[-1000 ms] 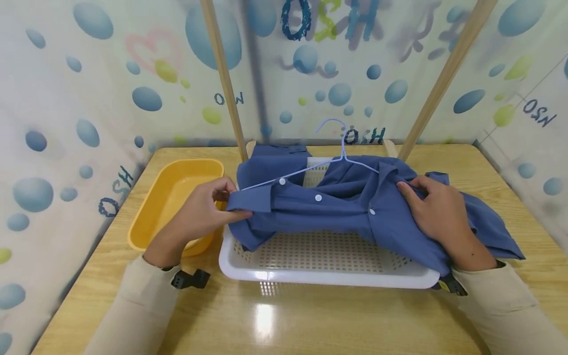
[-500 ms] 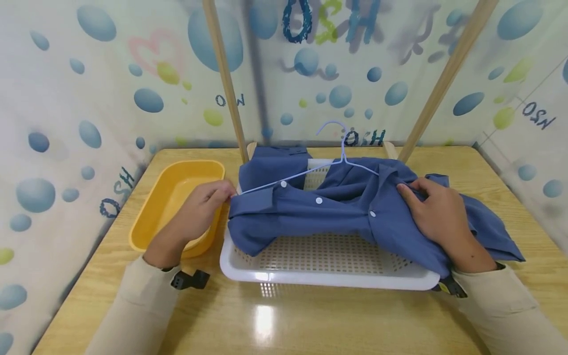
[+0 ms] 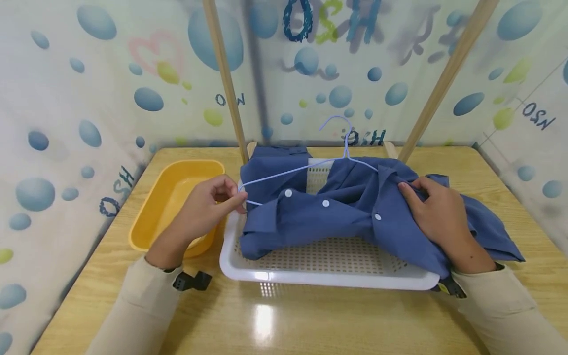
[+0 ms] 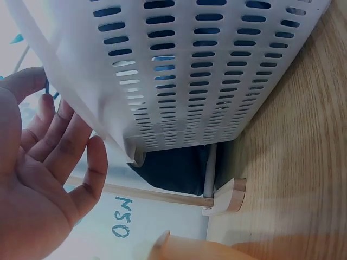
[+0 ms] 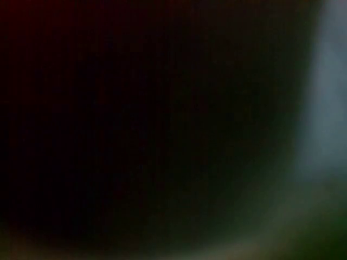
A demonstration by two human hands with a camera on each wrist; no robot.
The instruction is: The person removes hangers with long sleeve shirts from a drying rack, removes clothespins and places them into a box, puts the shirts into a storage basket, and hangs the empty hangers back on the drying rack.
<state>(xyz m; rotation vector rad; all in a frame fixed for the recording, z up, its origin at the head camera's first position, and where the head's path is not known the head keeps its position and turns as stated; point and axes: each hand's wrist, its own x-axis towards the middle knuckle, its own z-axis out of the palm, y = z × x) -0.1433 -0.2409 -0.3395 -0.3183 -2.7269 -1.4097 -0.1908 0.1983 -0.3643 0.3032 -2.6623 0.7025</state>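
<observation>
My left grip [image 3: 206, 207] is narrow: thumb and fingers pinch the left end of a thin, light-blue hanger [image 3: 346, 156]. That corner lies outside the cloth; the upper wire slopes up from it to the neck, and a short length of the lower bar runs from beside my thumb into the fabric. The hook stands upright, curving toward my left. The right shoulder of the hanger passes beneath the cloth, near my right side.

My right grip [image 3: 437, 212] holds a fold of the blue shirt [image 3: 319, 222], thumb on the outer face and fingers partly hidden. The right wrist view is dark and blurred, so no detail can be taken from it.

The shirt lies bunched across the white basket [image 3: 328, 281], part of it overhanging the right end. Three white buttons [image 3: 326, 203] show along its front. The basket, slotted along its side, rests on the wood-grained surface [image 3: 222, 320].

Just to the left of the basket sits a yellow tub [image 3: 170, 199]. Two wooden poles [image 3: 226, 79] rise behind, before a wall covering [image 3: 284, 91] printed with blue and green spots.
</observation>
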